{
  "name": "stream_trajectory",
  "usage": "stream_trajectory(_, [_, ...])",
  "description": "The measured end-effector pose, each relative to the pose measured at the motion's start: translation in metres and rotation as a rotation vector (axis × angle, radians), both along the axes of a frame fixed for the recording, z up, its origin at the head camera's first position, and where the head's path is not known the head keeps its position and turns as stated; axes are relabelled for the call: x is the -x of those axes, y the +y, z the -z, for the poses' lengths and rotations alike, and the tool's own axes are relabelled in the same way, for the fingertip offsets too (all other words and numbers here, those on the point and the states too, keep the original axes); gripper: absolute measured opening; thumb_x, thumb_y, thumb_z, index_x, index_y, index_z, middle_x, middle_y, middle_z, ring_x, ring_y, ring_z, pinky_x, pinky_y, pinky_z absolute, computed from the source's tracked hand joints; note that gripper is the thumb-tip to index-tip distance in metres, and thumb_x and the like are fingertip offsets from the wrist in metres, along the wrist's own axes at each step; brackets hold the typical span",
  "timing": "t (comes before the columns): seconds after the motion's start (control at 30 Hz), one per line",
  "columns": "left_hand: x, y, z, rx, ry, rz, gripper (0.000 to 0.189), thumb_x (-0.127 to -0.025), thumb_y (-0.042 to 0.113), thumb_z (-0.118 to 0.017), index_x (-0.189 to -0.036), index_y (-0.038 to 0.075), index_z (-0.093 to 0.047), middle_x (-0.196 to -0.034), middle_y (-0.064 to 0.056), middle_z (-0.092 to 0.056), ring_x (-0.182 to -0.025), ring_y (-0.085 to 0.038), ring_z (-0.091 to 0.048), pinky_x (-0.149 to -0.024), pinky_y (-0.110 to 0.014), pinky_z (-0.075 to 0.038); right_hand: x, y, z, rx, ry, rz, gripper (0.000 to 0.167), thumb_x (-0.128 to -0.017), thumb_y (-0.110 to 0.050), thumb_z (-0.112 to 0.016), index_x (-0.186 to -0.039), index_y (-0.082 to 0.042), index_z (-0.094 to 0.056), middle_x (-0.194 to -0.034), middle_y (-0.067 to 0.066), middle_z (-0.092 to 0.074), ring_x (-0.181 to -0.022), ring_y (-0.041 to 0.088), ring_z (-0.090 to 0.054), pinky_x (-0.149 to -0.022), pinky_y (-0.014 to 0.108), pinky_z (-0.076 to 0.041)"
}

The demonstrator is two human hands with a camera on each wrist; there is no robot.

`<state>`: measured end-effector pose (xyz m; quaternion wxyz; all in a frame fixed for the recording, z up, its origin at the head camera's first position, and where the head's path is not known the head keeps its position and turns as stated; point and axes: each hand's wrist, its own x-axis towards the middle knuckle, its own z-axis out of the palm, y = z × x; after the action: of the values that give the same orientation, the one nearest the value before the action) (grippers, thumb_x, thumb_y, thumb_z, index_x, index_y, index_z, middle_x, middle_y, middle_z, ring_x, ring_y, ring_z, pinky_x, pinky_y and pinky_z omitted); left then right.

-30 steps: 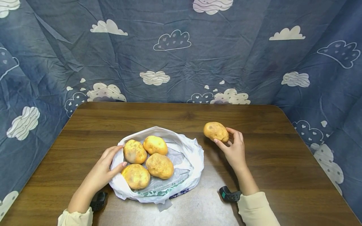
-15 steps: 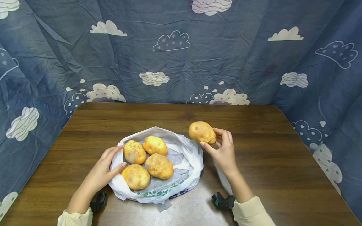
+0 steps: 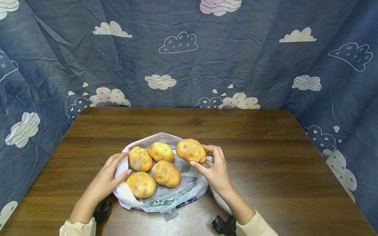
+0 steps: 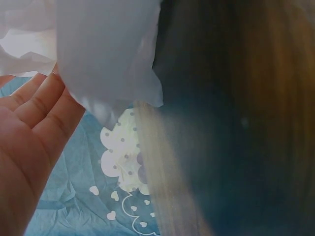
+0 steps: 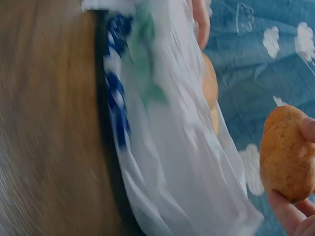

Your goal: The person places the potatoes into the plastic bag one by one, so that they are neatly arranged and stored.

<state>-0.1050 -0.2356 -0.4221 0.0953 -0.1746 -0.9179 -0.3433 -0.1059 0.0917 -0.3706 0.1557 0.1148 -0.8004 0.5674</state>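
Note:
My right hand (image 3: 217, 172) pinches a potato (image 3: 191, 150) between thumb and fingers, over the right side of a white plastic bag (image 3: 193, 195). That potato (image 5: 288, 155) also shows at the right edge of the right wrist view. Several more potatoes (image 3: 166, 173) lie inside the bag, grouped toward its left side. At the bag's left rim, my left hand (image 3: 103, 180) holds the edge, its thumb and fingertips beside the potatoes. Left wrist view: the fingers (image 4: 49, 110) reach to the white plastic, which hides their tips.
The bag rests on a brown wooden table (image 3: 274, 170). Green and blue print marks its front side. A blue cloud-patterned cloth (image 3: 189, 65) hangs behind and around the table. Black wrist devices (image 3: 224, 225) sit at both wrists.
My right hand has carried the potato leftward and slightly nearer, from beside the bag to over its right side. The left hand and the potatoes in the bag have stayed put.

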Motion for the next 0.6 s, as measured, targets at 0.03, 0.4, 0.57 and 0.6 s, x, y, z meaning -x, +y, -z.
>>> stream_trajectory(0.03, [0.0, 0.0, 0.0, 0.0, 0.001, 0.0, 0.056, -0.082, 0.017, -0.066, -0.13, 0.004, -0.04, -0.126, -0.017, -0.039, -0.114, -0.037, -0.04, -0.09, -0.056, -0.032, -0.002, -0.003, 0.0, 0.007, -0.025, -0.002, 0.051, -0.065, 0.003, -0.077, -0.106, 0.009, -0.048, -0.107, 0.02, -0.044, -0.094, 0.03, -0.049, -0.074, 0.034, -0.05])
stream_trajectory(0.4, [0.0, 0.0, 0.001, -0.006, 0.006, -0.001, 0.056, -0.082, 0.017, -0.067, -0.13, 0.004, -0.041, -0.126, -0.017, -0.04, -0.114, -0.037, -0.04, -0.091, -0.056, -0.032, -0.006, -0.016, 0.025, 0.042, -0.134, -0.063, 0.051, -0.066, -0.001, -0.078, -0.107, 0.005, -0.049, -0.109, 0.018, -0.043, -0.095, 0.031, -0.045, -0.071, 0.032, -0.051])
stream_trajectory(0.57, [0.0, 0.0, 0.001, -0.003, 0.0, -0.002, 0.056, -0.082, 0.017, -0.066, -0.13, 0.005, -0.04, -0.126, -0.017, -0.039, -0.114, -0.037, -0.04, -0.09, -0.056, -0.032, 0.004, -0.01, 0.052, 0.017, -0.169, -0.045, 0.054, -0.065, -0.01, -0.08, -0.109, -0.002, -0.05, -0.11, 0.013, -0.043, -0.097, 0.027, -0.044, -0.071, 0.027, -0.05])
stream_trajectory(0.6, [0.0, 0.0, 0.001, -0.003, -0.002, -0.002, 0.056, -0.082, 0.017, -0.066, -0.13, 0.005, -0.04, -0.126, -0.016, -0.039, -0.114, -0.037, -0.04, -0.09, -0.056, -0.032, 0.005, -0.009, 0.054, 0.007, -0.169, -0.039, 0.054, -0.065, -0.011, -0.081, -0.109, -0.003, -0.05, -0.11, 0.011, -0.043, -0.096, 0.026, -0.044, -0.071, 0.026, -0.05])
